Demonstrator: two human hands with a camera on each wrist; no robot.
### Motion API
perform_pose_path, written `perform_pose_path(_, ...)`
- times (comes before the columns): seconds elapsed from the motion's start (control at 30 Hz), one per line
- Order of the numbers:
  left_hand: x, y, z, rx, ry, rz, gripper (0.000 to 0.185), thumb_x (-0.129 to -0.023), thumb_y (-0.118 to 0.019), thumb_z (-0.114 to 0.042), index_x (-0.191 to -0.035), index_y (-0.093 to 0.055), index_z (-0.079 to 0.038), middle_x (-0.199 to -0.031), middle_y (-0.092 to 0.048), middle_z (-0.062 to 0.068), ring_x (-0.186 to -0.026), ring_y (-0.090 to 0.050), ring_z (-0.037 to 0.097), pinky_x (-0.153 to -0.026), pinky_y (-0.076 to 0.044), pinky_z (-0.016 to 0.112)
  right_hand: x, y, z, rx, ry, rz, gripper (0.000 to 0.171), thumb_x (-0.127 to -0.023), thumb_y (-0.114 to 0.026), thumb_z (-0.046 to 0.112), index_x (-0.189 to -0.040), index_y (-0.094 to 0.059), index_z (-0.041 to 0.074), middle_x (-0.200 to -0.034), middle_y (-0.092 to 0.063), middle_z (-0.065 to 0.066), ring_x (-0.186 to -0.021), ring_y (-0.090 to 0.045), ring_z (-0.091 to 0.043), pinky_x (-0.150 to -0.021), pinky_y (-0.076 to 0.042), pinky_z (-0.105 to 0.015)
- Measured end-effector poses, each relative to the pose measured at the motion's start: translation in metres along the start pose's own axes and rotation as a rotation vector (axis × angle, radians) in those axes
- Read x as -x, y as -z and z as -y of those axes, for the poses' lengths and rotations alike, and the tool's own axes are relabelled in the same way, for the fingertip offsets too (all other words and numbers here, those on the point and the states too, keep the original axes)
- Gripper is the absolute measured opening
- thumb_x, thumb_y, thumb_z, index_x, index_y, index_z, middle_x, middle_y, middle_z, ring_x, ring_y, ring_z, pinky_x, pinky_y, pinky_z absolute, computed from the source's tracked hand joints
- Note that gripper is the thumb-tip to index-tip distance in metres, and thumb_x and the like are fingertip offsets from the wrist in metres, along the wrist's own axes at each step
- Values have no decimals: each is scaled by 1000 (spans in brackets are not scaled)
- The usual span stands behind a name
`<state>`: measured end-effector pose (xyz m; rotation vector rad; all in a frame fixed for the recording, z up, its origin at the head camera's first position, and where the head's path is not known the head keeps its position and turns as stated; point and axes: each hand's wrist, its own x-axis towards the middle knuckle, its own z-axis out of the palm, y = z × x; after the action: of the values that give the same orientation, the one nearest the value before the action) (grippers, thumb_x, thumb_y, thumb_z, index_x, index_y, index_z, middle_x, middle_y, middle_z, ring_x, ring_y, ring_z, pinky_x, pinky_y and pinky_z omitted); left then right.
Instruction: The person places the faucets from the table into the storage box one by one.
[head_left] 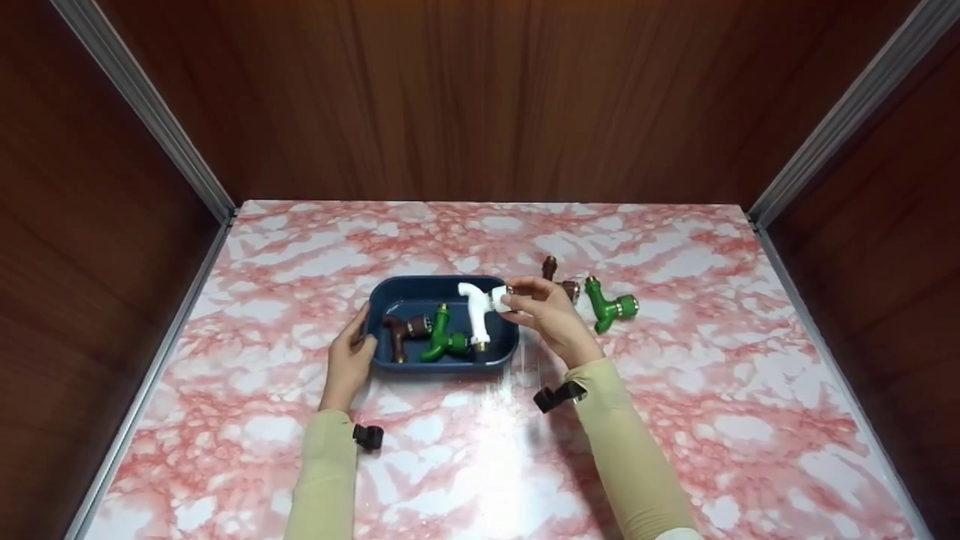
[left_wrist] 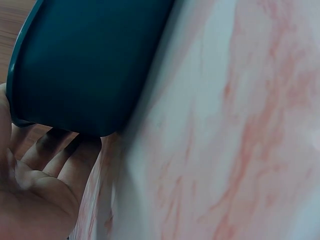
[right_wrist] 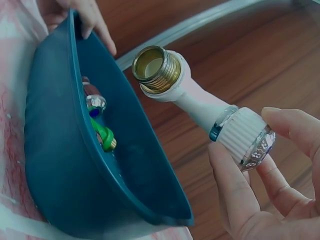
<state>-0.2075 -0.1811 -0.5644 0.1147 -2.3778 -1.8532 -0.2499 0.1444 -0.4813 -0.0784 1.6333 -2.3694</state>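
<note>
My right hand (head_left: 553,315) pinches a white tap (head_left: 478,315) by its ribbed knob, thumb and fingers around the knob. The tap hangs over the right part of a blue plastic basin (head_left: 442,367), and its brass threaded end (right_wrist: 157,70) shows in the right wrist view. At the basin's left end, my left hand (head_left: 349,360) grips the rim, with fingers (left_wrist: 80,160) against the outer wall. Inside the basin lie a brown tap (head_left: 399,337) and a green tap (head_left: 442,337), side by side.
Right of the basin, another green tap (head_left: 607,307) lies on the pink-and-white marbled table (head_left: 712,427). Close by is another brown tap (head_left: 550,268), partly hidden behind my right hand. Wood-grained panels (head_left: 480,105) with metal edge strips enclose the table at the back and sides.
</note>
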Motion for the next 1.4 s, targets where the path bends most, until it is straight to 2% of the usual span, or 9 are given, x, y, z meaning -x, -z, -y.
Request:
perform_pose_path(0.17, 0, 1, -2, 11, 4, 11, 55, -97, -47, -6, -146, -42, -30, -153, -31, 0, -139, -28, 18, -106, -36, 38, -4, -9, -3, 24, 2, -2, 36, -82, -73, 0, -114, -59, -8, -98, -56, -12, -90, -60, -23, -88, -50, -48)
perform_pose_path(0.4, 13, 4, -33, 47, -19, 42, 54, -96, -46, -1, -147, -39, -13, -153, -29, 10, -139, -27, 26, -108, -33, 41, -11, -19, -9, 25, -22, 6, 35, -82, -70, -4, -113, -57, -11, -94, -56, -11, -86, -61, -23, -93, -45, -55)
perform_pose_path(0.57, 15, 5, -37, 30, -6, 40, 54, -96, -46, -1, -148, -39, -13, -152, -30, 10, -139, -27, 25, -107, -34, 38, -14, -26, -14, 34, -61, 5, 26, -82, -71, -3, -106, -61, -4, -95, -58, -11, -88, -62, -24, -92, -46, -53)
perform_pose_path(0.7, 16, 4, -37, 24, 2, 39, 54, -96, -46, -2, -148, -39, -14, -153, -30, 11, -139, -28, 26, -107, -35, 39, -17, -31, -17, 30, -84, 12, 22, -82, -70, -4, -102, -62, -2, -93, -59, -11, -89, -63, -25, -93, -46, -52)
perform_pose_path(0.87, 13, 3, -34, 28, -12, 29, 55, -94, -46, 1, -147, -39, -12, -152, -30, 13, -138, -30, 28, -107, -35, 42, -21, -36, -20, 47, -109, 18, 20, -83, -69, -6, -100, -61, -2, -91, -59, -12, -87, -64, -26, -93, -46, -52)
perform_pose_path(1.1, 0, 1, -3, 30, -28, -6, 55, -95, -48, -2, -145, -44, -23, -150, -35, 2, -137, -32, 19, -106, -35, 37, -27, -44, -23, 59, -142, 35, 21, -81, -70, -6, -100, -61, -3, -91, -60, -12, -85, -65, -24, -92, -47, -50)
perform_pose_path(1.4, -1, -1, 2, 37, -54, -32, 55, -93, -49, -1, -144, -46, -22, -150, -36, 5, -135, -35, 18, -105, -37, 35, -32, -52, -28, 99, -182, 50, 18, -80, -72, -5, -95, -62, -1, -89, -61, -11, -81, -64, -22, -87, -52, -46)
